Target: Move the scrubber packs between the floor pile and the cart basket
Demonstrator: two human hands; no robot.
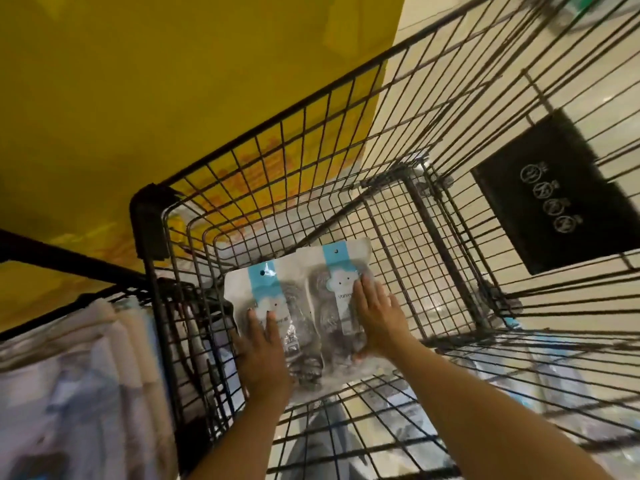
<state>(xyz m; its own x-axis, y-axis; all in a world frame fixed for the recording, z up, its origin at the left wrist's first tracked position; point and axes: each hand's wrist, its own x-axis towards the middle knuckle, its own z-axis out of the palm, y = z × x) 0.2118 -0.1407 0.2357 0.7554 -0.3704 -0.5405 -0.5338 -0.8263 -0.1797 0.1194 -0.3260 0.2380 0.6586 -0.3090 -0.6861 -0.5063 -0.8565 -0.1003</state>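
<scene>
Clear packet [304, 306] low in wire cart [277, 109], six o'clock; left hand [261, 355], right hand [375, 318] flat, fingers straight, pressing it.

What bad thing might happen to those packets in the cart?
The two packets overlap and look slick, so one might slide off the other when the left hand and right hand lift away. The cart is open wire, so a thin corner might poke through a gap and snag.
</scene>
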